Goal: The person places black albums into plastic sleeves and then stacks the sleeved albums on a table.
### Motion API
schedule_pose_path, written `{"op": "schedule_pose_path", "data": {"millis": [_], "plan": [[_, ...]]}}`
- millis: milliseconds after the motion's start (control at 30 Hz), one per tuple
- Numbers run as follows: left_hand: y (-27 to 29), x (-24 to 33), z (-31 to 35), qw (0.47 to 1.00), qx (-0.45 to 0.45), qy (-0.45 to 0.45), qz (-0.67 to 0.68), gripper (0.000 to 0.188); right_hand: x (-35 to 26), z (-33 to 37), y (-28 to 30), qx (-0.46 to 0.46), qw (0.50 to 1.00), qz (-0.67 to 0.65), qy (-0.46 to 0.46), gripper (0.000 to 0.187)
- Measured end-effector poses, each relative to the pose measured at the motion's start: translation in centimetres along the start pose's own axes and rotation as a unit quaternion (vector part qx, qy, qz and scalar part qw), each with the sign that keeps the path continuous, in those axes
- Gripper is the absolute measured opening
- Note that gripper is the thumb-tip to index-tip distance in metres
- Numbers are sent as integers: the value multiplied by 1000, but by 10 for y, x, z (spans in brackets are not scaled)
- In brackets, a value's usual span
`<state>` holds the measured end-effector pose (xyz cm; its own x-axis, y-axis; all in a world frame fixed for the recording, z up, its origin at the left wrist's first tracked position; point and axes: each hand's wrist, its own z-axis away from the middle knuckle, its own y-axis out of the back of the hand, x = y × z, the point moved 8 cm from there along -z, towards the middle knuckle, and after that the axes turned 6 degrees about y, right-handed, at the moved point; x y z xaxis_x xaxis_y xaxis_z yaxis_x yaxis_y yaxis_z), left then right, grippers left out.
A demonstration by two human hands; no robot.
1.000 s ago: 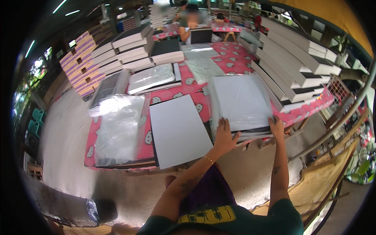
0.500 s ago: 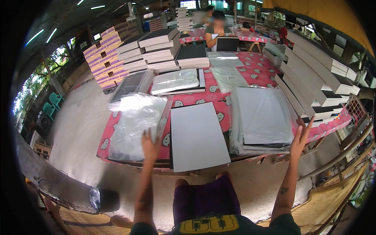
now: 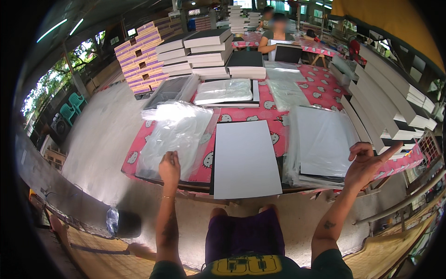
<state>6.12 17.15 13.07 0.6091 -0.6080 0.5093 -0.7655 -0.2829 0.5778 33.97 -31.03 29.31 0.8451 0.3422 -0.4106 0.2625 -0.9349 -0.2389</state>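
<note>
Left hand (image 3: 170, 168) is sitting over the clear bags (image 3: 179, 132), fingers curled; can't tell if it's pinching any plastic. Right hand (image 3: 362, 168) is hanging free, index finger poking out, by the near right corner of the bagged stack (image 3: 325, 139). White sheet (image 3: 246, 160) is lying between those piles on the pink table (image 3: 232, 113), books (image 3: 385, 93) towering off right.

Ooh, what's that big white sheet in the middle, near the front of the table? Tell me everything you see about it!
The white sheet is a plain rectangle that looks like smooth paper or thin card. It lies flat, longer sides pointing away from the person, its near end at the front edge of the pink patterned table. Something black peeks out along its left side. Neither the left hand nor the right hand touches it.
</note>
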Motion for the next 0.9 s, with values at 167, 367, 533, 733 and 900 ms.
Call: {"op": "schedule_pose_path", "data": {"millis": [167,367,533,733,900], "plan": [[-45,-31,30,990,-114,-24,-75,23,-22,-18,35,69,997,27,34,90],[-28,-23,40,998,39,-31,42,17,-28,-32,125,119,978,-147,83,73],[10,28,32,979,9,58,194,21,29,32,72,162,974,-131,-86,36],[-20,145,109,909,-200,35,364,16,68,263,-168,-258,744,-320,-527,44],[-18,162,122,915,-207,-7,345,16,110,292,-156,-162,748,-290,-575,46]]}}
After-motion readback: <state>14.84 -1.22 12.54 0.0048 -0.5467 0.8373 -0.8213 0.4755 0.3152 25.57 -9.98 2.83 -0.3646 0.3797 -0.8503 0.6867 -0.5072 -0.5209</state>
